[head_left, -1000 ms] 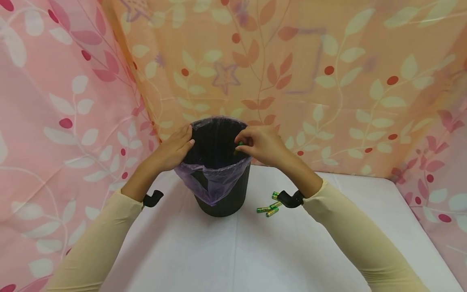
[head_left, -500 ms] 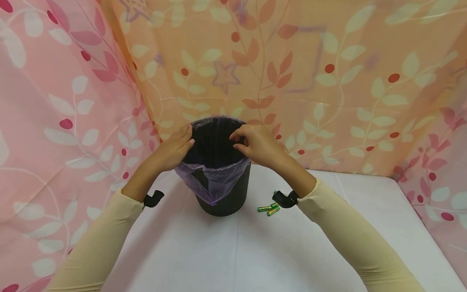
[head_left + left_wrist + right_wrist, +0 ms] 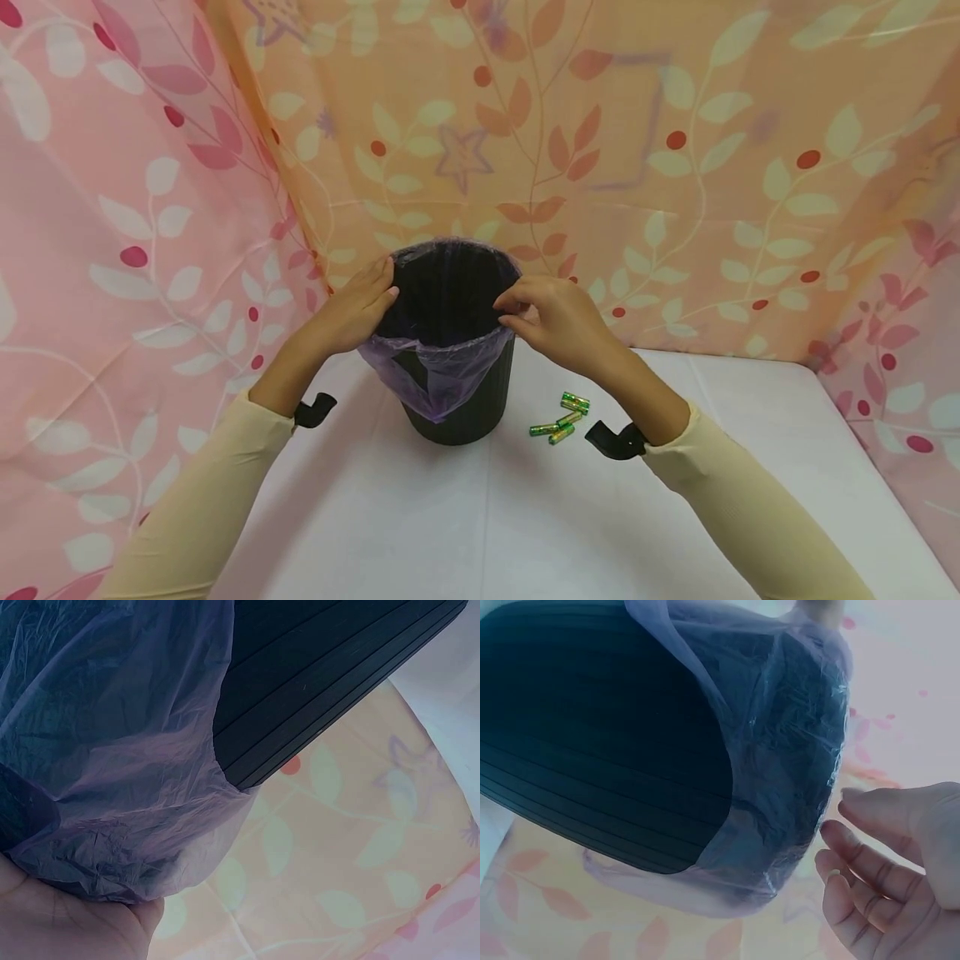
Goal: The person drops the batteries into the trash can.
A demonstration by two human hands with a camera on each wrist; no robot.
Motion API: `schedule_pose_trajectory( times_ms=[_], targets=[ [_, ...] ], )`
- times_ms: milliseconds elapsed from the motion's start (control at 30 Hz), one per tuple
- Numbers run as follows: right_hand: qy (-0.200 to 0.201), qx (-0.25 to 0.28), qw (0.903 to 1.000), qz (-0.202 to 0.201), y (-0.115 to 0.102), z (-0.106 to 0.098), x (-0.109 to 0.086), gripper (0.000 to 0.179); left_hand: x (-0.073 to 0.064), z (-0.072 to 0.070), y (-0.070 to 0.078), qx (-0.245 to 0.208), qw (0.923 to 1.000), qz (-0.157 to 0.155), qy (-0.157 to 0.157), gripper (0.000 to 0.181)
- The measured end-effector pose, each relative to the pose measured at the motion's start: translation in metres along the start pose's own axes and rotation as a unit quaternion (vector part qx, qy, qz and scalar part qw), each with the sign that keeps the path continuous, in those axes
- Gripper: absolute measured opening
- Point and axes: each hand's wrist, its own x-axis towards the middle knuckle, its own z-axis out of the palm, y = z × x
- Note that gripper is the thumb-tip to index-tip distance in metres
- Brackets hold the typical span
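Note:
A black ribbed trash bin (image 3: 480, 400) stands upright on the white table, lined with a thin purple plastic bag (image 3: 450, 375) folded over its rim. My left hand (image 3: 356, 308) rests on the bin's left rim, fingers fairly straight and pressed against the liner. At the right rim is my right hand (image 3: 555, 321), holding nothing; in the right wrist view its loosely bent fingers (image 3: 877, 874) and thumb are apart, just outside the liner. Several green and gold batteries (image 3: 561, 433) lie right of the bin, below my right hand. The bottom of the bin is hidden in darkness.
White cloth covers the table (image 3: 450, 525). A peach leaf-patterned curtain (image 3: 630, 225) hangs close behind the bin, and a pink one (image 3: 150, 333) lines the left side. Black wrist mounts (image 3: 617, 440) jut from both wrists.
My right hand let go of a battery inside the bin, then drew back rightward to the rim. More of the batteries on the table show now. My left hand has stayed in place.

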Motion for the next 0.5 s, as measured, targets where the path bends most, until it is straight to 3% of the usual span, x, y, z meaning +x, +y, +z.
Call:
schedule_pose_trajectory(
  times_ms=[300, 500],
  targets=[
    [0.046, 0.044, 0.9979, 0.014, 0.008, -0.003, -0.029, 0.008, -0.001, -0.001, 0.001, -0.006, 0.9999, 0.006, 0.007, 0.060],
    [0.047, 0.052, 0.9971, 0.030, 0.018, 0.002, -0.047, 0.011, -0.001, 0.000, 0.000, -0.007, 0.9999, 0.005, 0.008, 0.060]
  ],
)
